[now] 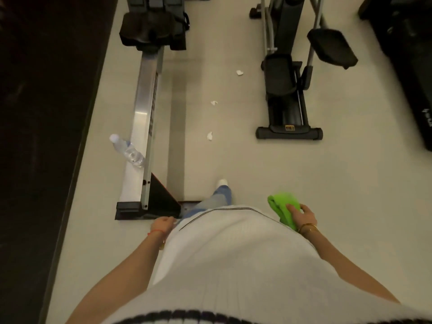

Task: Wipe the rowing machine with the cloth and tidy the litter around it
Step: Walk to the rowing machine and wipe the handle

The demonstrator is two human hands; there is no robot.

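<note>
White ribbed knitwear [233, 265] with a dark trim is filling the near foreground, with both bare forearms reaching down past it toward a pale, smooth floor [233, 160] that is taking up most of the room in view. Along the left side a dark wall [42, 113] is running away from the camera. Just beside it the rowing machine [145, 108] is lying lengthwise, its silver rail leading up to a black seat, its rear foot sitting near the person's left hand [163, 224]. To the right a black elliptical trainer [287, 94] is standing well apart from the rower. A clear water bottle [128, 150] is leaning tilted against the rail's left side. The right hand [301, 215] is gripping a bright green cloth [282, 206], fingers curled round it. The left hand's fingers are hanging loosely curled, holding nothing. Three small scraps of white tissue [210, 136] are lying scattered on the floor between the two machines.
</note>
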